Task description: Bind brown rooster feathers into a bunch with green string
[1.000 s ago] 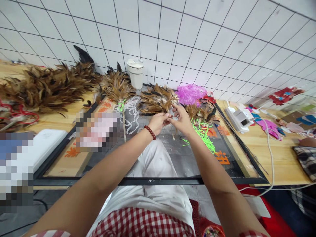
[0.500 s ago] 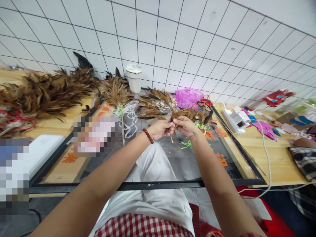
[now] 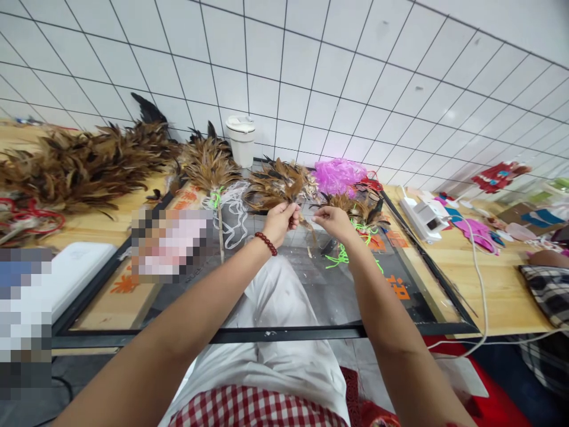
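My left hand (image 3: 280, 220), with a red bead bracelet at the wrist, is closed on the stem end of a bunch of brown feathers (image 3: 273, 188) held over the glass table top (image 3: 329, 290). A hand's width to the right, my right hand (image 3: 332, 220) pinches something thin that I cannot make out. A second clump of brown feathers (image 3: 351, 207) and tangled neon green cord (image 3: 344, 258) lie just beyond and below the right hand.
A feather duster (image 3: 208, 163) and white cord (image 3: 233, 213) lie left of my hands. Large feather piles (image 3: 80, 166) cover the left table. A white cup (image 3: 240, 140), pink plastic (image 3: 338, 175), a white power strip (image 3: 420, 218) and coloured scraps (image 3: 480, 228) are around.
My hands were together on the feathers; now they have drawn apart. The left keeps the bunch and has lifted slightly; the right has moved off to the right.
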Tool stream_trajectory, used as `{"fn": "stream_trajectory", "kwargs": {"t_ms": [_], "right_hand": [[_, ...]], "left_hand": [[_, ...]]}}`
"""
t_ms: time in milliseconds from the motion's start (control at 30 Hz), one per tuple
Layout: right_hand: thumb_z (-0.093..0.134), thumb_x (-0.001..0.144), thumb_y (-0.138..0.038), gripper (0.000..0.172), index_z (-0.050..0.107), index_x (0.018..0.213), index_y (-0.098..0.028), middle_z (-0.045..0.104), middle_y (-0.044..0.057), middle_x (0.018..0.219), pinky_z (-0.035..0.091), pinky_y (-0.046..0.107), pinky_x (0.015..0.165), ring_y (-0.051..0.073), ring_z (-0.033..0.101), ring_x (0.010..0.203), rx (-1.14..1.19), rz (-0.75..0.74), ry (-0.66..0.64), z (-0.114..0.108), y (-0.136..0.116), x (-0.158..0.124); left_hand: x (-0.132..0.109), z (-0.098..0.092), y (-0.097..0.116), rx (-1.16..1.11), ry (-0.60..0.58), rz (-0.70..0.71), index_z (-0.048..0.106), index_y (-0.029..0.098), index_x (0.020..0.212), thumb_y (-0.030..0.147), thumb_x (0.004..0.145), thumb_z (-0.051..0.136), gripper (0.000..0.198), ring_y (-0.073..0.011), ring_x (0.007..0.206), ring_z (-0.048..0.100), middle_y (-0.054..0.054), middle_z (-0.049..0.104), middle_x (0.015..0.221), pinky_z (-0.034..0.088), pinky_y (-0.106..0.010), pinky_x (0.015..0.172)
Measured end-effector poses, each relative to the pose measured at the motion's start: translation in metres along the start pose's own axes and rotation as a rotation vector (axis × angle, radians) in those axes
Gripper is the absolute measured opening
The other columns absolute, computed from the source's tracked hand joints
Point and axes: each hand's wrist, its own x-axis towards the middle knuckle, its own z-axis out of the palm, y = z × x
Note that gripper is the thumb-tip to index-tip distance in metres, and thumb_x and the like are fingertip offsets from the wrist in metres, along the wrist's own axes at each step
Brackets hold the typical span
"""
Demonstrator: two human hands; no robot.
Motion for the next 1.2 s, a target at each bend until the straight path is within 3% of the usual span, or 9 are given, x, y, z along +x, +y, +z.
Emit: {"fn": "stream_trajectory", "kwargs": {"t_ms": [100,267,400,500,567,667,833,967,1200], "right_hand": [[0.07,0.068,-0.036,0.022,0.069,0.08,-0.018,0.066,0.003,0.075,0.038,0.025,0.065,0.015,0.057,0.07,-0.395,0.049,-0.066,-0.003,0.002,-0.003],[0.066,0.072,-0.029,0.013,0.068,0.072,-0.016,0.064,0.001,0.066,0.035,0.023,0.058,0.013,0.054,0.062,-0.473,0.063,-0.256,-0.001,0.002,-0.003],[0.062,0.073,-0.022,0.01,0.067,0.079,-0.016,0.065,-0.001,0.068,0.038,0.021,0.06,0.011,0.055,0.062,-0.259,-0.072,-0.167,0.004,0.003,-0.001],[0.064,0.071,-0.019,0.026,0.065,0.097,-0.016,0.066,-0.002,0.07,0.041,0.022,0.06,0.011,0.057,0.06,-0.104,-0.177,-0.184,0.007,0.003,-0.001],[0.065,0.072,-0.019,0.028,0.065,0.1,-0.017,0.067,-0.001,0.071,0.042,0.023,0.062,0.012,0.059,0.062,-0.097,-0.254,-0.145,0.008,0.002,-0.003],[0.059,0.08,-0.022,0.014,0.069,0.089,-0.017,0.068,0.003,0.078,0.042,0.025,0.069,0.015,0.061,0.073,-0.247,-0.415,-0.028,0.005,-0.001,-0.004],[0.045,0.092,-0.025,0.027,0.071,0.096,-0.02,0.065,0.008,0.089,0.035,0.031,0.075,0.019,0.055,0.085,-0.66,-0.636,0.073,0.002,-0.008,-0.009],[0.045,0.092,-0.025,0.026,0.07,0.098,-0.021,0.063,0.008,0.089,0.029,0.034,0.075,0.021,0.049,0.085,-0.847,-0.679,0.102,0.006,-0.013,-0.013],[0.041,0.094,-0.027,0.027,0.067,0.1,-0.021,0.061,0.009,0.094,0.025,0.035,0.08,0.022,0.046,0.091,-0.868,-0.655,0.11,0.009,-0.014,-0.015]], "left_hand": [[0.004,-0.002,0.002,-0.036,0.071,0.049,0.057,0.012,0.075,0.02,0.084,0.056,0.013,-0.0031,0.042,0.043,0.005,0.047,0.054,0.03,-0.015,0.04],[0.009,-0.003,0.0,-0.043,0.167,0.062,0.057,0.011,0.073,0.02,0.084,0.056,0.014,-0.0031,0.043,0.043,0.004,0.048,0.054,0.031,-0.015,0.041],[0.011,-0.005,-0.001,-0.035,0.192,0.067,0.057,0.011,0.073,0.022,0.083,0.059,0.015,-0.0033,0.043,0.044,0.004,0.05,0.054,0.032,-0.015,0.041],[0.01,-0.005,-0.001,-0.008,0.193,0.094,0.058,0.012,0.073,0.025,0.081,0.061,0.016,-0.0035,0.043,0.045,0.004,0.05,0.054,0.033,-0.016,0.041],[0.009,-0.004,0.0,0.027,0.188,0.11,0.058,0.012,0.072,0.026,0.081,0.061,0.017,-0.0037,0.042,0.045,0.004,0.051,0.054,0.034,-0.016,0.041],[0.008,-0.004,0.0,0.101,0.181,0.101,0.058,0.012,0.072,0.023,0.083,0.058,0.015,-0.0046,0.042,0.048,0.003,0.052,0.053,0.035,-0.016,0.04],[0.004,-0.002,0.0,0.227,0.138,-0.003,0.057,0.012,0.07,0.017,0.085,0.052,0.017,-0.0068,0.044,0.053,0.0,0.056,0.055,0.041,-0.018,0.043],[0.004,-0.001,-0.003,0.338,0.116,-0.042,0.057,0.012,0.065,0.015,0.083,0.054,0.019,-0.0087,0.044,0.055,-0.001,0.058,0.055,0.044,-0.02,0.044],[0.007,-0.003,-0.007,0.379,0.161,0.011,0.059,0.012,0.066,0.016,0.08,0.059,0.016,-0.011,0.046,0.058,-0.002,0.061,0.057,0.042,-0.019,0.042]]}}
